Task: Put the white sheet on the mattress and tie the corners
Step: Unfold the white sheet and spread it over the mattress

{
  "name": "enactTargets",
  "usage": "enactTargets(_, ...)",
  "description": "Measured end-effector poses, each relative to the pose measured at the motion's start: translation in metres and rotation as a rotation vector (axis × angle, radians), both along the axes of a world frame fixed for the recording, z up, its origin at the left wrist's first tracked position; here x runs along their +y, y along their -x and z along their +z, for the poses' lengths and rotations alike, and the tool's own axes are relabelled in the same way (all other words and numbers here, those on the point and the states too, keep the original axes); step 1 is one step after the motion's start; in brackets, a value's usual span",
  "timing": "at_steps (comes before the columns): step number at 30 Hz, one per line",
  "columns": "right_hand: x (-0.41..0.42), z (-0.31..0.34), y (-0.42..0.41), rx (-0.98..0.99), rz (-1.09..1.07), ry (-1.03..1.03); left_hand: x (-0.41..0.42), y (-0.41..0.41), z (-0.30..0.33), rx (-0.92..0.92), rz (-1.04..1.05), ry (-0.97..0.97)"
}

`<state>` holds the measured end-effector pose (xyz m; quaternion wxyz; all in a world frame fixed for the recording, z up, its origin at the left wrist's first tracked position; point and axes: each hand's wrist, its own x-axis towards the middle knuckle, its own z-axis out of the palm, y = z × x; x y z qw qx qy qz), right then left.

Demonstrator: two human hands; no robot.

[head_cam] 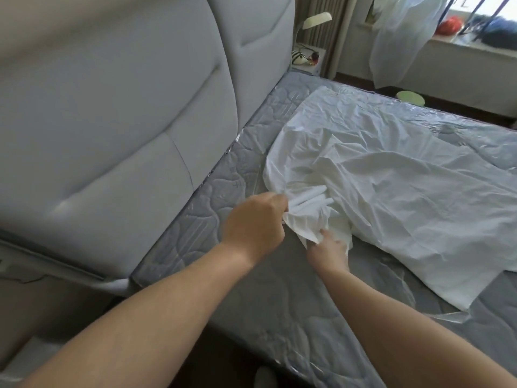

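Sheet (pixel 391 180) corner bunched near the mattress (pixel 246 275) head edge: my left hand (pixel 253 228) and right hand (pixel 328 252) pinch it, ready for tying.

Two bare forearms reach forward from the near edge. The left hand (pixel 256 224), knuckles up, curls its fingers around bunched white sheet (pixel 391 177). The right hand (pixel 330 249), just right and slightly nearer, pinches the same bunch.
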<state>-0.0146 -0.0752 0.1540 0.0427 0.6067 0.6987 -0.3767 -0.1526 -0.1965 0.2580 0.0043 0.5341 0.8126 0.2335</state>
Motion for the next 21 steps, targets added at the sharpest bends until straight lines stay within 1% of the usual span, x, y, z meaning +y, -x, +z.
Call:
enactTargets(2,-0.001,-0.006,-0.005,-0.075,0.019,-0.031,-0.016,0.018,-0.011,0.143,-0.049,-0.061)
enactTargets(5,0.006,-0.011,-0.021,-0.072,-0.017,-0.107,-0.036,0.046,-0.028,0.306,-0.132,-0.034)
enactTargets(8,0.009,-0.011,-0.029,0.036,-0.023,-0.219,-0.056,0.065,-0.045,0.426,-0.169,0.112)
enactTargets(11,0.004,-0.002,-0.03,0.116,-0.013,-0.186,-0.067,0.075,-0.056,0.487,-0.146,0.297)
enactTargets(14,-0.021,0.006,-0.015,0.183,0.082,-0.073,-0.072,0.075,-0.055,0.479,-0.028,0.508)
enactTargets(15,-0.033,0.008,-0.007,0.207,0.112,-0.032,-0.073,0.074,-0.055,0.471,0.039,0.53)
enactTargets(18,-0.072,0.012,0.017,0.314,0.168,0.089,-0.068,0.068,-0.049,0.403,0.211,0.471)
enactTargets(20,-0.091,0.015,0.027,0.367,0.245,0.2,-0.059,0.061,-0.045,0.303,0.297,0.321)
enactTargets(21,-0.099,0.014,0.029,0.372,0.314,0.262,-0.053,0.058,-0.041,0.223,0.344,0.247)
